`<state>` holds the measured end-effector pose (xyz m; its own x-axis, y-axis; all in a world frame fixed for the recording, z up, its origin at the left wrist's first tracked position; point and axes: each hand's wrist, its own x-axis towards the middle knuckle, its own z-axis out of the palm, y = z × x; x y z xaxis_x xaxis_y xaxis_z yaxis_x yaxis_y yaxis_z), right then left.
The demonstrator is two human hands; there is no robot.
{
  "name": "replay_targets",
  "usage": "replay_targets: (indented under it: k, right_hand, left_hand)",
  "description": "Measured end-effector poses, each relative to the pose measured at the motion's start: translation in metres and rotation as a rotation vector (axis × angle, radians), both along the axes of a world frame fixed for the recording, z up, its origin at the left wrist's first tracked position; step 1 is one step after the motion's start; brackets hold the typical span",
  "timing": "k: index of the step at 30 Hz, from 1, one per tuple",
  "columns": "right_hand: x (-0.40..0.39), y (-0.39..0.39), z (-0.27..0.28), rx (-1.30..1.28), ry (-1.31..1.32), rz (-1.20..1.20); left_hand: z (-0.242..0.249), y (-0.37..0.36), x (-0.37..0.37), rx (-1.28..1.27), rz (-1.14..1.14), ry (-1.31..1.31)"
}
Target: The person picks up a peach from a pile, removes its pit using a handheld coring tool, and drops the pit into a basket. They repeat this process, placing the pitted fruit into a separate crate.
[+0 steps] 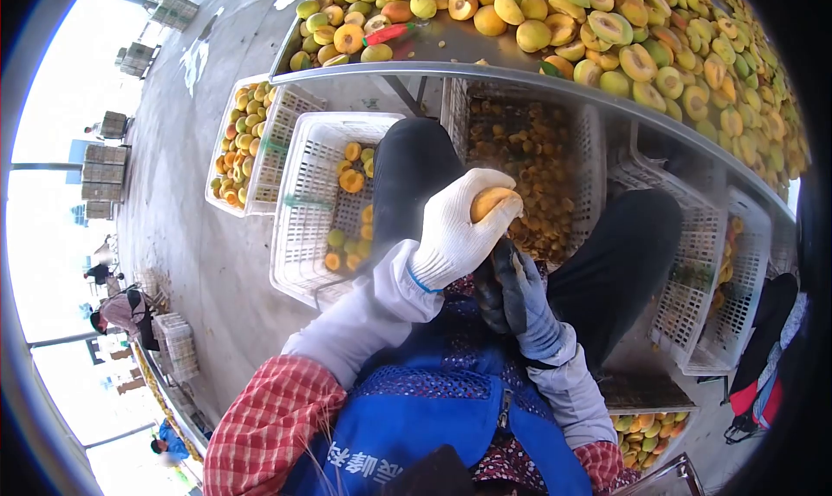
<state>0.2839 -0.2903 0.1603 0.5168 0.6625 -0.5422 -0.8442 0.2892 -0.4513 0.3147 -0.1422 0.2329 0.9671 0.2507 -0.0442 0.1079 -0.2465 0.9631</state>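
Note:
My left hand (464,231), in a white knitted glove, is closed around a yellow-orange peach (491,204) in front of my lap. Just below it on the right is my right hand (517,295), in a grey glove with dark, stained fingers. Its fingers are bent and pressed together close to the left hand; what they hold, if anything, is hidden. Between my knees, beneath both hands, stands a crate (592,171) containing many small brown-orange pieces, too blurred to tell apart. A red-handled tool (388,34) lies on the metal table (485,55) among halved peaches.
Piled peach halves (676,54) cover much of the table, whose metal edge curves ahead of my knees. White crates with peaches stand on the left (295,205) and right (689,296). Another person (126,312) bends over at the far left. A person's dark-clothed leg (763,340) shows at right.

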Motion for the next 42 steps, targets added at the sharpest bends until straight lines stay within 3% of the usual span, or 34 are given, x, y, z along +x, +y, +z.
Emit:
replay_targets:
  k: [1,3,5,8,9,13,16,19,21,24,27,28,31,34,36,39,42]
  right_hand:
    - [-0.002,0.003,-0.004,-0.01,-0.039,-0.028]
    - [-0.002,0.005,-0.006,-0.144,-0.457,-0.08]
    - [0.0,0.001,-0.007,-0.405,-1.212,-0.121]
    - [-0.003,-0.002,0.014,-0.595,-1.168,-0.034]
    - [-0.004,0.002,0.022,-0.567,-1.001,0.009]
    - [-0.013,0.008,0.013,-0.056,-0.278,-0.145]
    - [-0.006,0.012,0.019,0.037,0.029,-0.13]
    - [-0.005,0.015,0.031,-0.096,-0.022,-0.095]
    - [0.001,0.011,0.045,-0.08,0.089,-0.052]
    - [0.005,0.007,0.049,-0.106,0.064,-0.046]
    - [-0.003,0.005,0.016,-0.102,-0.285,-0.135]
    - [-0.004,0.005,0.012,-0.094,-0.34,-0.175]
    - [-0.004,0.009,0.012,-0.071,-0.116,-0.258]
    - [0.0,0.008,0.017,-0.077,0.143,-0.16]
    - [0.0,0.005,0.033,-0.039,0.075,-0.049]
    - [-0.004,0.01,0.028,-0.029,0.062,-0.075]
    - [-0.013,0.012,0.01,-0.125,-0.29,-0.172]
  left_hand:
    - [0.001,0.0,0.0,0.001,0.006,0.006]
    - [0.004,0.007,0.003,-0.068,-0.053,0.056]
    - [0.008,0.008,0.002,-0.149,-0.082,0.086]
    - [0.01,0.005,0.0,-0.206,-0.073,0.098]
    - [0.006,0.006,0.0,-0.175,-0.069,0.08]
    - [0.003,0.003,-0.002,-0.165,-0.057,0.025]
    - [0.004,0.002,-0.002,-0.124,-0.071,-0.022]
    - [0.005,0.001,-0.001,-0.005,-0.086,-0.074]
    - [-0.002,0.001,0.002,0.121,-0.111,-0.177]
    - [0.001,-0.002,0.006,0.156,-0.125,-0.125]
    - [0.003,0.002,0.012,-0.018,-0.207,0.209]
    - [0.003,0.002,0.012,-0.053,-0.196,0.194]
    - [-0.005,-0.001,0.004,-0.13,-0.134,0.139]
    - [-0.015,-0.006,0.0,-0.153,-0.047,0.061]
    - [-0.017,-0.006,-0.004,-0.173,-0.011,0.044]
    - [-0.013,-0.008,-0.005,-0.041,0.009,-0.053]
    - [-0.006,-0.011,-0.002,-0.076,0.005,-0.009]
